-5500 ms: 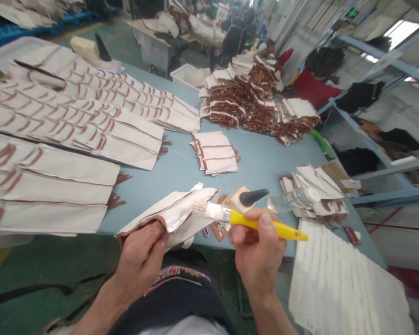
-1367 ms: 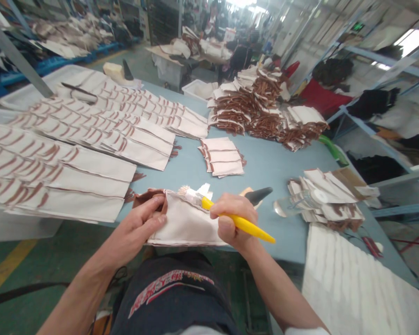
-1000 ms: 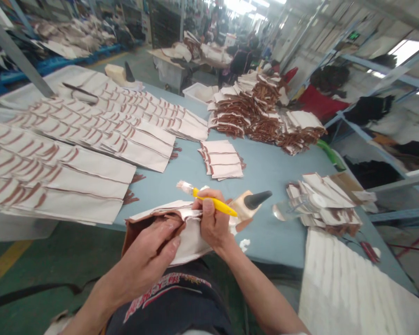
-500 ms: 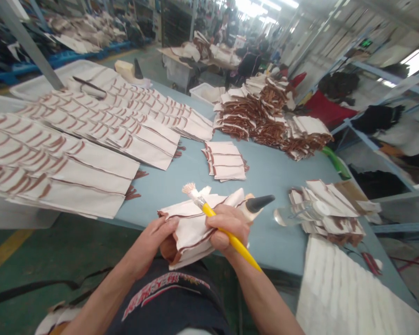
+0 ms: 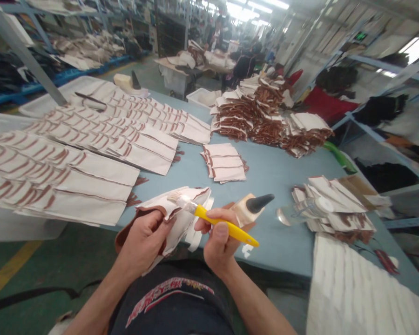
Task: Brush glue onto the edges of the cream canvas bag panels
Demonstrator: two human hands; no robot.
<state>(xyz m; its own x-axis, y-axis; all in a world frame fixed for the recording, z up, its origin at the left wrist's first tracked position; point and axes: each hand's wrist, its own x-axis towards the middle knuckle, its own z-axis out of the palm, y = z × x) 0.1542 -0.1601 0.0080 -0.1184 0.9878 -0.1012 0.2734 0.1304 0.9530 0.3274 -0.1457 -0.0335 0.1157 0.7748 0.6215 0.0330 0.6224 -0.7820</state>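
My left hand (image 5: 143,237) is closed round a bundle of cream fabric pieces with brown leather edges (image 5: 176,211), held just above the near edge of the blue table (image 5: 272,172). My right hand (image 5: 218,237) grips a yellow-handled brush (image 5: 216,219). Its pale bristles lie on the top piece of the bundle. A glue bottle with a dark cone tip (image 5: 251,207) lies on the table right behind my right hand.
Rows of overlapped cream pieces (image 5: 91,139) cover the table's left. A small stack (image 5: 224,162) lies mid-table, tall piles (image 5: 261,111) at the back. More pieces (image 5: 335,204) and a clear bottle (image 5: 296,214) sit right; a white sheet (image 5: 356,284) lies near right.
The bundle has shifted left and opened out in my left hand. The brush, raised bristles-up half a second ago, has come down onto the top piece.
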